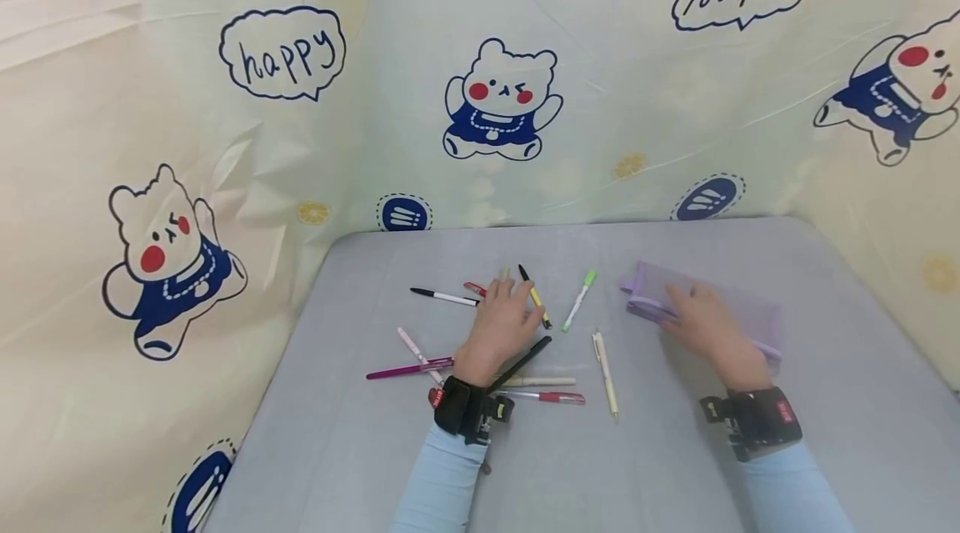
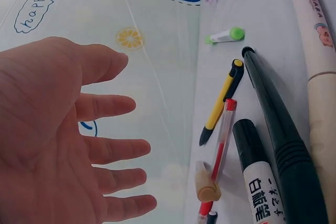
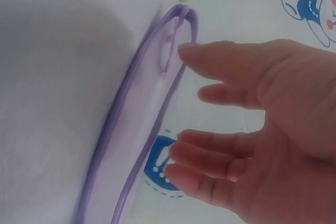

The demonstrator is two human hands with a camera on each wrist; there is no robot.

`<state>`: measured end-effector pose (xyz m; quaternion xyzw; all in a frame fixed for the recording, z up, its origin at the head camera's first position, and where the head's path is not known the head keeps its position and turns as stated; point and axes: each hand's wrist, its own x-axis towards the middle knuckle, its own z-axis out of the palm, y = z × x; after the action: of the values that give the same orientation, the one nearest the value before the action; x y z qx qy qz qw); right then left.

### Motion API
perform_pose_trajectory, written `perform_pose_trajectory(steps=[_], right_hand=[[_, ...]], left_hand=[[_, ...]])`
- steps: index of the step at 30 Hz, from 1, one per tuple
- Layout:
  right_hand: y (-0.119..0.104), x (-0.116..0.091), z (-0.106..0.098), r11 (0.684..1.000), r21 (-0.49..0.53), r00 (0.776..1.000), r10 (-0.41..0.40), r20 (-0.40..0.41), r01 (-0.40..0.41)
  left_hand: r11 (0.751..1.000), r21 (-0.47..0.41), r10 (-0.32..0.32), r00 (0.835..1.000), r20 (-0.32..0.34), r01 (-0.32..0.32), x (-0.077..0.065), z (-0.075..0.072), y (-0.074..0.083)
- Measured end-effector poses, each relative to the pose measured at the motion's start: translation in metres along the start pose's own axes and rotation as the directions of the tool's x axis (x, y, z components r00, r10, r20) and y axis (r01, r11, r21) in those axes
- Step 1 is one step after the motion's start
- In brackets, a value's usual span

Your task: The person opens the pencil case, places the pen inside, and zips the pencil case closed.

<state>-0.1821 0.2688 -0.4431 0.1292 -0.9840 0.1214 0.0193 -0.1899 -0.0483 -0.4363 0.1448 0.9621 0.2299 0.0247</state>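
My left hand [image 1: 498, 329] is spread over several scattered pens, its fingers straight and apart with nothing between them. Near it lie a yellow and black pen [image 2: 223, 103], a whiteboard marker [image 2: 257, 174], a dark pen [image 2: 283, 145], a beige pen [image 2: 315, 30] and a red pen [image 2: 223, 140]. My right hand [image 1: 705, 324] is at a purple, see-through zippered pencil case [image 1: 753, 312], fingers extended along its edge. In the right wrist view the thumb tip overlaps the case's purple zipper edge [image 3: 118, 100], and the case stands partly gaping along it.
A green and white marker [image 1: 580, 299] and a cream pen [image 1: 605, 374] lie between the hands. Left of the left wrist are a magenta pen [image 1: 408, 369] and a pink pen [image 1: 411, 344]. Behind the grey table [image 1: 315, 450] hangs a printed curtain [image 1: 600, 116].
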Motion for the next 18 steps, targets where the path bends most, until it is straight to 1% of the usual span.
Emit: perform_pose_trajectory(steps=[5,9,12,14,16,18], right_hand=[[0.007,0.000,0.005,1.000,0.004,1.000,0.010,-0.019,-0.010],[0.010,0.002,0.008,0.999,-0.005,0.999,0.035,0.000,-0.035],[0.014,0.001,0.010,0.998,-0.019,0.998,0.056,0.020,-0.056],[0.016,0.000,0.011,0.997,-0.033,0.997,0.069,0.029,-0.068],[0.018,-0.001,0.012,0.996,-0.043,0.996,0.077,0.033,-0.075],[0.020,-0.002,0.014,0.995,-0.046,0.996,0.087,0.037,-0.085]], left_hand=[[1.000,-0.003,0.001,1.000,-0.027,-0.002,-0.003,0.002,0.002],[1.000,0.002,0.002,0.999,-0.049,-0.002,-0.006,0.003,0.004],[1.000,0.030,-0.001,0.997,-0.072,0.003,-0.007,0.004,0.008],[0.999,0.052,0.013,0.996,-0.092,-0.008,-0.007,0.004,0.011],[0.998,0.065,0.033,0.995,-0.097,-0.026,-0.007,0.006,0.014],[0.997,0.059,0.047,0.995,-0.092,-0.041,-0.007,0.008,0.017]])
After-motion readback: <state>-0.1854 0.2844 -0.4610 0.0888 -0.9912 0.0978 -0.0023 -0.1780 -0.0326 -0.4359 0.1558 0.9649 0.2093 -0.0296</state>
